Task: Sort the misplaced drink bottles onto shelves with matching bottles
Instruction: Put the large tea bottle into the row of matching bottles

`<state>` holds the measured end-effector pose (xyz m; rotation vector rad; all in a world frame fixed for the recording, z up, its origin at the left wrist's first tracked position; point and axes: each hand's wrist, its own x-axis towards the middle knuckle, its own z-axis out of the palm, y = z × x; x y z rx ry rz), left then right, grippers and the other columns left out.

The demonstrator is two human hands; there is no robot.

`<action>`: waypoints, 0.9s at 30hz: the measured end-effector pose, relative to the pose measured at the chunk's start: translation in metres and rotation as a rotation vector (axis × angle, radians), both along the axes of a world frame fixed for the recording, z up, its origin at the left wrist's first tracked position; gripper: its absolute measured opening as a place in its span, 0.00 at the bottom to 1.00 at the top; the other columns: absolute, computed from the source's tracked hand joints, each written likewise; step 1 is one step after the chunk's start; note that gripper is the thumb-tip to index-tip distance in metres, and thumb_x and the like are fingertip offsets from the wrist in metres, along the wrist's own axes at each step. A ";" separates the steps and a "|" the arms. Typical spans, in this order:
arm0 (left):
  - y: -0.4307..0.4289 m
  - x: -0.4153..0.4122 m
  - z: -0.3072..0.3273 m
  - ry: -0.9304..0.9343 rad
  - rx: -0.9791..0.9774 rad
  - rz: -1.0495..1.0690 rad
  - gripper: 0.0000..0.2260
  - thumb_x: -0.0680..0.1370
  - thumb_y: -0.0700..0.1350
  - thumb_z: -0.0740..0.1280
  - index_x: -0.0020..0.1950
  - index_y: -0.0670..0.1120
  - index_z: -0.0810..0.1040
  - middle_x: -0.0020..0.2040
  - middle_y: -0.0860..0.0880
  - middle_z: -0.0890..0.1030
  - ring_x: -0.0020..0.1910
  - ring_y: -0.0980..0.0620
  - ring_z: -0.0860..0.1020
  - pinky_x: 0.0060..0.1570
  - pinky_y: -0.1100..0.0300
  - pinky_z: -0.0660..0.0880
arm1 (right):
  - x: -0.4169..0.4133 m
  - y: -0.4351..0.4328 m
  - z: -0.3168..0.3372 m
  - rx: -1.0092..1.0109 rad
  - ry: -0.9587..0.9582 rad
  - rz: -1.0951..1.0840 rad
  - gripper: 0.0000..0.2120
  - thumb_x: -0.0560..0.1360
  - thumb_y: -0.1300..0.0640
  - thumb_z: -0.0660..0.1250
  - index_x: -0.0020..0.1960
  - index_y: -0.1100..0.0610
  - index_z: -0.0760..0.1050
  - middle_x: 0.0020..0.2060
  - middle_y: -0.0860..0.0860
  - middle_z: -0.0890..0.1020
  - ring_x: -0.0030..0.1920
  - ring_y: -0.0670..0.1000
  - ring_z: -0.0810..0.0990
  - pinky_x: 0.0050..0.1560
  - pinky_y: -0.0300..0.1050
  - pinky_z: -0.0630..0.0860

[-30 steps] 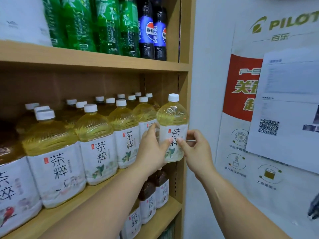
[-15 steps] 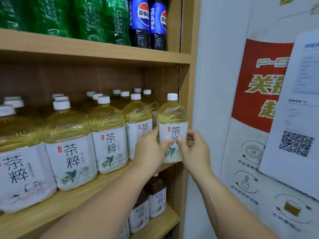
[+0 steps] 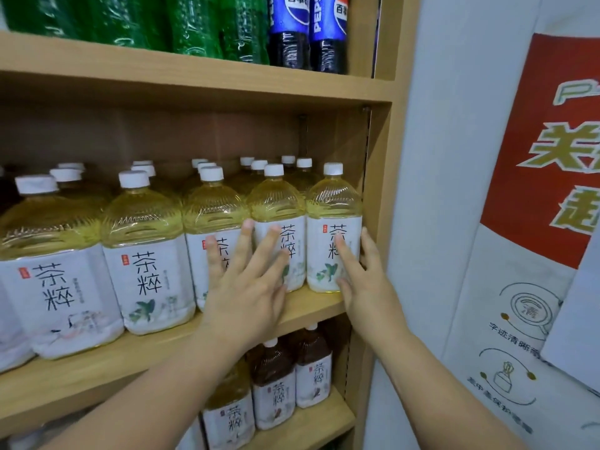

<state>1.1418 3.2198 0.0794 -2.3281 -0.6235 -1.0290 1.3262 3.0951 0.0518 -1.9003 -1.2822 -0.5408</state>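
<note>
Yellow tea btl (image 3: 333,203), R hand (image 3: 367,287) touching

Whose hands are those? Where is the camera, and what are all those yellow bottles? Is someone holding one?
The camera sits on a person's head, so you see their own two bare hands. In front is a wooden shelf full of yellow tea bottles with white caps. The left hand lies flat, fingers spread, on bottle labels. The right hand touches the end bottle, which stands on the shelf beside the side wall. Nothing is lifted. Green bottles and Pepsi bottles stand above, brown tea bottles below.
</note>
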 end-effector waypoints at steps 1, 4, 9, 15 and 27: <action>0.000 0.000 0.000 -0.009 -0.005 0.019 0.23 0.76 0.56 0.69 0.70 0.52 0.79 0.81 0.47 0.65 0.82 0.38 0.52 0.74 0.25 0.41 | 0.002 0.001 0.002 -0.020 -0.010 -0.004 0.33 0.82 0.59 0.65 0.82 0.44 0.57 0.84 0.53 0.47 0.81 0.57 0.58 0.74 0.54 0.69; 0.001 -0.001 -0.002 -0.042 0.006 0.048 0.23 0.75 0.57 0.65 0.69 0.53 0.80 0.81 0.49 0.65 0.82 0.38 0.52 0.71 0.22 0.41 | 0.001 0.008 0.006 0.038 -0.154 -0.107 0.33 0.78 0.62 0.71 0.79 0.51 0.65 0.79 0.62 0.60 0.72 0.66 0.69 0.66 0.61 0.76; 0.002 -0.001 -0.002 -0.024 0.014 0.060 0.23 0.75 0.57 0.69 0.68 0.52 0.80 0.81 0.48 0.64 0.82 0.37 0.51 0.68 0.19 0.40 | 0.006 0.027 -0.003 0.091 -0.351 -0.136 0.40 0.71 0.68 0.76 0.78 0.58 0.62 0.77 0.62 0.61 0.75 0.67 0.65 0.70 0.64 0.71; 0.003 0.000 -0.002 -0.009 0.020 0.058 0.25 0.74 0.58 0.70 0.70 0.51 0.79 0.82 0.48 0.62 0.82 0.36 0.51 0.67 0.18 0.40 | -0.001 0.031 0.013 -0.065 -0.153 -0.032 0.43 0.76 0.66 0.71 0.83 0.44 0.55 0.83 0.55 0.51 0.81 0.62 0.56 0.69 0.55 0.73; -0.010 -0.025 0.005 0.016 -0.056 0.016 0.27 0.75 0.59 0.65 0.73 0.53 0.75 0.81 0.46 0.64 0.82 0.39 0.52 0.72 0.23 0.46 | -0.046 0.012 0.048 -0.007 -0.001 0.027 0.30 0.82 0.51 0.67 0.81 0.44 0.61 0.82 0.52 0.54 0.80 0.56 0.58 0.73 0.54 0.68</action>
